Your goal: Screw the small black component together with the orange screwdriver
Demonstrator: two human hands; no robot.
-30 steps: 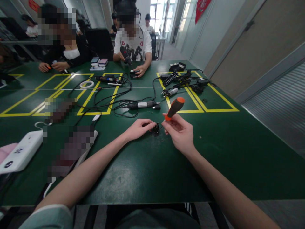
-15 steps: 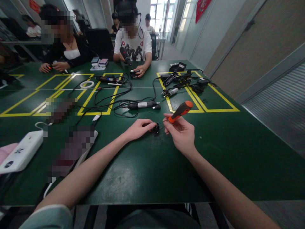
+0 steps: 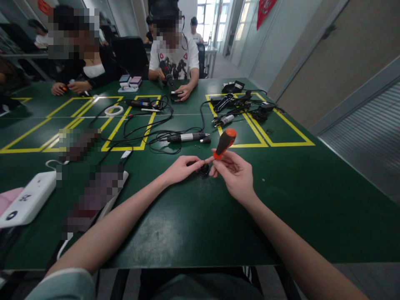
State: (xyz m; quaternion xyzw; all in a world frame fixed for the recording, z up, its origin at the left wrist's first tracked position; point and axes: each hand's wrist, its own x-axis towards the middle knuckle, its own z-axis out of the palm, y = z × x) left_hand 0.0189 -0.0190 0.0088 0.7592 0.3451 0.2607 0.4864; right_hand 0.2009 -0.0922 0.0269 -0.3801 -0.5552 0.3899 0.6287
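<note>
My right hand (image 3: 235,171) is closed round the lower part of a screwdriver (image 3: 225,143) with an orange and black handle. The handle leans up and to the right, and its tip end is hidden by my fingers close to a small round black part (image 3: 203,171). That part stands on the green table (image 3: 175,221). From the left, my left hand (image 3: 184,170) pinches the black part at its upper edge between thumb and fingers. What kind of part it is I cannot make out.
Beyond my hands lies a grey and black electric screwdriver (image 3: 187,137) with looped cable. More tools and cables (image 3: 240,104) sit within yellow tape at the back right. A white power strip (image 3: 31,199) is at the left. Across the table a co-worker's hand (image 3: 184,92) steadies a black item.
My right hand has moved left with the screwdriver, bringing its lower end over the black part, and the handle stands more upright. My left hand has stayed in place.
</note>
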